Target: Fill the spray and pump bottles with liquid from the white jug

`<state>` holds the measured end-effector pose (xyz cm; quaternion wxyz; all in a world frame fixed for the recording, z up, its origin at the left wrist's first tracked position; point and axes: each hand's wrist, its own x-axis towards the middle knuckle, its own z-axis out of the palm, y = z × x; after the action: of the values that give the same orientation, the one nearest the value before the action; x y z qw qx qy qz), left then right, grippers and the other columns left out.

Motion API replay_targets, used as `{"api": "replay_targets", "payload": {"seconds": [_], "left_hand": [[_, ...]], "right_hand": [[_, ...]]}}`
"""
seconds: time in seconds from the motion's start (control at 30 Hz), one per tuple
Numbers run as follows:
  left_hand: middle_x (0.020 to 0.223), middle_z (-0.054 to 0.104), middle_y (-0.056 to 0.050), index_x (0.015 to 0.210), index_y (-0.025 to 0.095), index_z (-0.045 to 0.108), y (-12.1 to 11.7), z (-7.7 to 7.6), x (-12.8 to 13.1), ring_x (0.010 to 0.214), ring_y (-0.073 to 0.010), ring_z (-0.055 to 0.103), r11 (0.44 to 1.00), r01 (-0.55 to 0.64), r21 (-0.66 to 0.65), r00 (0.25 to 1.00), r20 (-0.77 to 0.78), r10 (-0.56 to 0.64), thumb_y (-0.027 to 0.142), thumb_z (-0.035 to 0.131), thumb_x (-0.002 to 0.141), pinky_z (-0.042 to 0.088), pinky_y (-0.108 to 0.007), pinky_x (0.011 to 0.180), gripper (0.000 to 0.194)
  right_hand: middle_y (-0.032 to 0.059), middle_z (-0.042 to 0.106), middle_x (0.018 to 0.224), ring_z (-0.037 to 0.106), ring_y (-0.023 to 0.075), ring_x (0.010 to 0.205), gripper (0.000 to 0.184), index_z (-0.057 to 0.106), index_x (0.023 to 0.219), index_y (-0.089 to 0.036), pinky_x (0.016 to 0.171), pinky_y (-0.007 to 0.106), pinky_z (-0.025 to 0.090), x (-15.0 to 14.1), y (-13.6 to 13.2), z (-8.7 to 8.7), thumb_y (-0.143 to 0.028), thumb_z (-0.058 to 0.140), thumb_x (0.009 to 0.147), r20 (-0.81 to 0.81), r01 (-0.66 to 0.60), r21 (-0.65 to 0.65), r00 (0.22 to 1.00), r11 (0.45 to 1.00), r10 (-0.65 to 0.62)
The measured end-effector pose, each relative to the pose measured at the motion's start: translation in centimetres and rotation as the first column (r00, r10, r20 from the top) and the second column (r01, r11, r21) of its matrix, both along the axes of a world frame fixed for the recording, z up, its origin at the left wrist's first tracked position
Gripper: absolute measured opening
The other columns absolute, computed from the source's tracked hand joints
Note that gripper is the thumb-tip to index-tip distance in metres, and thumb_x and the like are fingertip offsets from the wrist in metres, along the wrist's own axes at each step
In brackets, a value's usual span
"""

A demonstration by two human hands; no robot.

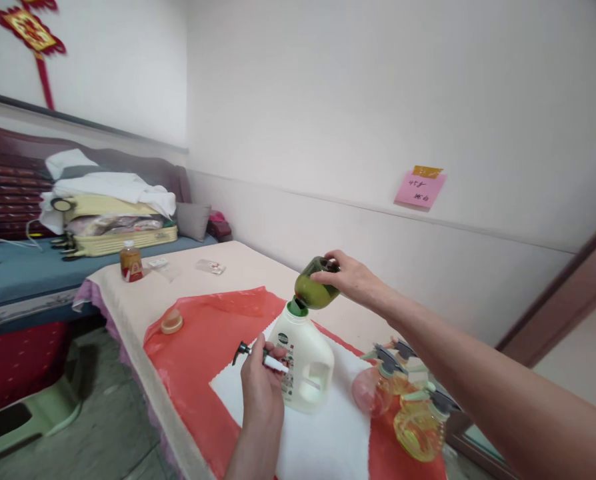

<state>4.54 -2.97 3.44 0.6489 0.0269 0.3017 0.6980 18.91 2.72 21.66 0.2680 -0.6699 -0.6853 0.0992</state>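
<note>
In my right hand is a green see-through bottle, tipped so its neck points down into the green-rimmed mouth of a white jug. Green liquid shows inside the bottle. The jug stands upright, with a hollow handle on its right side and a printed label facing left. My left hand is closed around a pump head with a black nozzle and a white stem, in front of the jug's label. Whether these fingers also touch the jug, I cannot tell.
Under the jug lie a white sheet and red plastic on the table. Pink and yellow spray bottles stand near my right forearm. A round lid lies left; a brown bottle stands farther back. A stool is beside the table.
</note>
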Motion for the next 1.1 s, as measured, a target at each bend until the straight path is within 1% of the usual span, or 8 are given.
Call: {"api": "replay_targets", "payload": {"seconds": [0.3,0.5,0.67,0.73,0.83,0.93,1.03,1.1], "left_hand": [[0.057,0.062,-0.002,0.071,0.017,0.055,0.0,-0.1,-0.2,0.053,-0.0144,0.060,1.000,0.002,-0.012,1.000,0.025,-0.001,0.035,0.068,0.077,0.045,-0.025,0.054,0.023],[0.058,0.061,0.000,0.072,0.018,0.054,-0.1,0.0,-0.2,0.053,-0.0140,0.060,1.000,-0.001,-0.001,0.999,0.039,0.001,0.034,0.069,0.077,0.045,-0.025,0.054,0.023],[0.059,0.061,0.000,0.072,0.018,0.055,0.1,-0.4,-0.3,0.060,-0.0149,0.063,1.000,-0.008,0.009,1.000,0.028,0.007,0.035,0.070,0.076,0.046,-0.025,0.056,0.023],[0.059,0.061,0.000,0.072,0.018,0.055,0.2,-0.5,-0.3,0.060,-0.0145,0.062,1.000,-0.008,0.009,1.000,0.023,0.008,0.035,0.070,0.076,0.046,-0.025,0.056,0.024],[0.060,0.060,0.000,0.070,0.018,0.055,0.3,-0.5,-0.3,0.060,-0.0143,0.062,1.000,-0.018,-0.004,1.000,0.018,0.018,0.035,0.070,0.075,0.047,-0.025,0.056,0.024],[0.059,0.060,0.000,0.069,0.017,0.055,0.2,-0.3,-0.3,0.060,-0.0144,0.062,0.999,-0.027,-0.022,1.000,0.010,0.028,0.034,0.069,0.077,0.047,-0.025,0.056,0.023],[0.059,0.061,-0.001,0.069,0.017,0.055,0.2,0.1,-0.3,0.061,-0.0141,0.062,0.998,-0.043,-0.040,0.999,-0.005,0.043,0.033,0.067,0.079,0.046,-0.023,0.055,0.022],[0.060,0.061,-0.001,0.070,0.017,0.056,0.2,0.2,-0.3,0.062,-0.0136,0.063,0.996,-0.072,-0.047,0.997,-0.014,0.071,0.033,0.065,0.082,0.047,-0.022,0.056,0.022]], "right_hand": [[0.0074,0.066,0.112,0.060,0.0291,0.096,0.056,0.059,0.117,-0.029,0.074,0.038,0.041,-2.3,-0.6,1.0,-0.057,0.063,0.069,0.207,-0.032,0.032,0.978,0.999,0.025],[0.0096,0.064,0.120,0.058,0.0323,0.103,0.057,0.061,0.118,-0.029,0.079,0.041,0.040,-3.2,-1.1,0.7,-0.058,0.063,0.069,0.242,-0.056,0.080,0.970,0.995,0.035],[0.0082,0.064,0.119,0.057,0.0321,0.105,0.054,0.063,0.114,-0.029,0.084,0.042,0.041,-2.5,-1.3,0.0,-0.057,0.067,0.067,0.138,-0.049,0.114,0.990,0.992,0.034],[0.0075,0.064,0.119,0.056,0.0314,0.106,0.056,0.063,0.115,-0.029,0.088,0.043,0.040,-1.8,-1.7,-0.6,-0.055,0.070,0.066,0.041,-0.042,0.128,0.998,0.991,0.037],[0.0080,0.059,0.128,0.052,0.0311,0.116,0.070,0.055,0.128,-0.029,0.099,0.045,0.035,-0.5,-2.7,-2.3,-0.054,0.072,0.065,-0.177,0.005,0.150,0.984,0.989,0.022],[0.0093,0.054,0.133,0.053,0.0309,0.117,0.082,0.043,0.138,-0.030,0.101,0.047,0.037,1.1,-4.6,-5.2,-0.055,0.072,0.066,-0.473,0.093,0.119,0.880,0.989,-0.026],[0.0068,0.060,0.128,0.061,0.0273,0.109,0.069,0.041,0.137,-0.033,0.089,0.043,0.049,2.3,-7.4,-9.2,-0.060,0.060,0.077,-0.764,0.104,0.032,0.644,0.994,-0.043],[0.0082,0.064,0.124,0.063,0.0273,0.106,0.056,0.052,0.127,-0.028,0.086,0.044,0.051,2.9,-9.6,-12.3,-0.060,0.054,0.081,-0.874,0.049,-0.024,0.485,0.999,-0.045]]}}
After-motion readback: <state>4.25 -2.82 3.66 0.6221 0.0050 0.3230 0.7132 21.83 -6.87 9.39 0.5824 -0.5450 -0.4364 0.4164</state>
